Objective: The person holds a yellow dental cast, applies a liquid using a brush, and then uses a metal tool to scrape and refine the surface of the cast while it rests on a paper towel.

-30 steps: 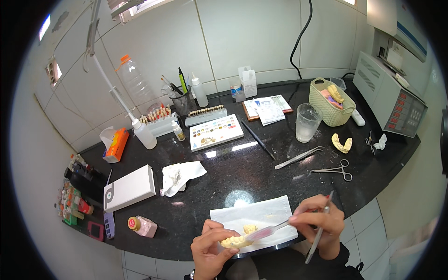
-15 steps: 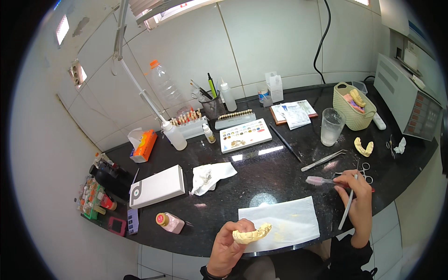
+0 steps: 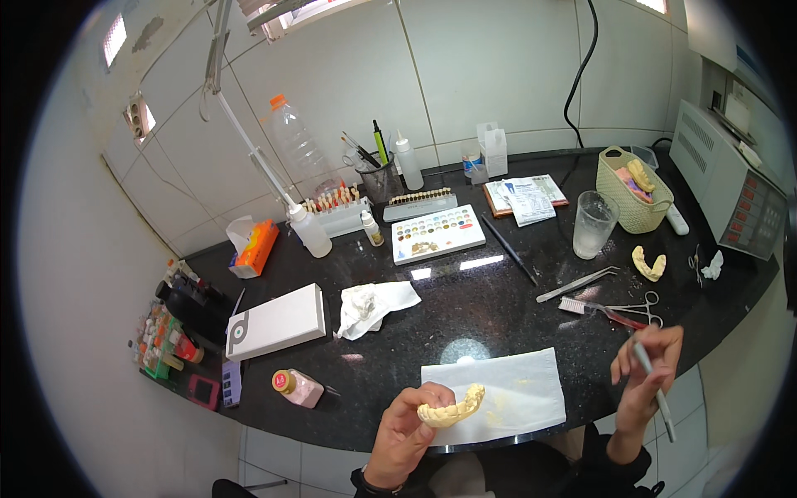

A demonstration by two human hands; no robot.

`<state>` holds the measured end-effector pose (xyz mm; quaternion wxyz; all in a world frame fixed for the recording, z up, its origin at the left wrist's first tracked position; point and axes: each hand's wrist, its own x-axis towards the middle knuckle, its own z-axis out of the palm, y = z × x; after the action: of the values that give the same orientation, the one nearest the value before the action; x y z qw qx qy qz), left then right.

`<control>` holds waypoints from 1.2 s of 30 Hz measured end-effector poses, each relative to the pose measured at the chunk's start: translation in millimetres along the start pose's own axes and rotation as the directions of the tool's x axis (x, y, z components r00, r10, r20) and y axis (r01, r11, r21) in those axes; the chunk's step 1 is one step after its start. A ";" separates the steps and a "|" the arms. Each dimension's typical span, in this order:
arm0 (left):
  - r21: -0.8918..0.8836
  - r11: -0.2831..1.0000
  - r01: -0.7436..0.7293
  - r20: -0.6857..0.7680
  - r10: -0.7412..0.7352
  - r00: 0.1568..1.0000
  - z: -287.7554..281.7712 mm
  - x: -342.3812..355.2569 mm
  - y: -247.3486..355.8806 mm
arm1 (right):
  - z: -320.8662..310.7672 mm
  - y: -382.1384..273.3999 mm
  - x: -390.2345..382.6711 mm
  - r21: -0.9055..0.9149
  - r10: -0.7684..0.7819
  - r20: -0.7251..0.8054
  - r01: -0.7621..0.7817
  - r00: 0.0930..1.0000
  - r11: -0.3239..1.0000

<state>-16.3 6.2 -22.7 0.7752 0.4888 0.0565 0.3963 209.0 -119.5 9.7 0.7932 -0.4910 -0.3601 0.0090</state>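
My left hand (image 3: 395, 444) is closed on a yellow, arch-shaped dental plaster model (image 3: 452, 410), held above a white paper sheet (image 3: 519, 390) at the counter's front edge. Its row of teeth shows along the rim. At the front right, off the counter's edge, my right hand (image 3: 646, 378) grips a slim grey handheld tool (image 3: 662, 404); its working end is not clear. Just beyond that hand lies a toothbrush (image 3: 573, 305) with white bristles and a reddish handle. Scissor-handled forceps (image 3: 652, 313) rest beside it, and tweezers (image 3: 577, 284) lie a little farther off.
Another yellow plaster arch (image 3: 648, 265) sits at the right, near a glass (image 3: 594, 226) and a green basket (image 3: 633, 195). A paint palette (image 3: 438, 235) occupies the middle back. Leftward are a crumpled tissue (image 3: 378, 307), a white box (image 3: 278, 321) and a pink bottle (image 3: 297, 388).
My right hand has let go of the toothbrush and drawn back toward the near right, keeping the grey tool. The brush now lies with its bristles showing. My left hand has tilted the model slightly.
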 end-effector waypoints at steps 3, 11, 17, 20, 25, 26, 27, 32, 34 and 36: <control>0.156 0.987 -0.039 0.022 0.036 0.999 2.6 1.6 1.5 | 10.2 -10.3 -23.3 -0.003 0.088 0.016 -0.088 0.996 0.996; 0.250 0.963 -0.095 0.036 0.089 0.995 5.6 0.4 1.3 | 60.1 -21.2 -44.9 0.207 0.145 0.142 -0.172 0.979 0.963; 0.288 0.952 -0.103 0.096 0.078 0.992 7.1 3.0 5.7 | 69.4 -29.9 -27.6 -0.228 -0.005 0.575 0.166 0.818 0.959; 0.294 0.954 -0.066 0.098 0.039 0.994 11.2 3.9 9.8 | 66.3 -22.6 -29.8 -0.206 0.044 0.575 0.093 0.817 0.974; 0.394 0.911 -0.125 0.097 0.095 0.991 7.2 3.9 6.0 | 60.9 -13.4 -34.4 -0.162 0.074 0.608 0.032 0.791 0.986; 0.450 0.880 -0.154 0.100 0.122 0.987 8.0 7.3 5.7 | 61.5 -12.1 -35.5 -0.163 0.079 0.602 0.025 0.795 0.986; 0.504 0.845 -0.182 0.106 0.149 0.983 8.3 9.1 4.7 | 63.1 -11.0 -36.9 -0.165 0.084 0.595 0.019 0.799 0.986; 0.488 0.859 -0.155 0.067 0.140 0.988 8.8 9.1 3.7 | 59.5 0.0 -40.1 -0.067 0.009 0.548 0.033 0.836 0.997; 0.487 0.864 -0.130 0.042 0.125 0.991 10.4 9.2 4.4 | 61.9 -2.5 -52.7 0.135 0.183 0.340 -0.240 0.923 0.961; 0.500 0.861 -0.098 0.002 0.112 0.994 10.4 6.6 6.1 | 64.5 -1.6 -58.0 0.170 0.228 0.248 -0.274 0.942 0.947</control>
<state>-10.2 4.5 -10.5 0.5990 0.6693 0.1408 0.4165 128.1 -91.9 -5.0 0.7852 -0.4459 -0.3790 0.2023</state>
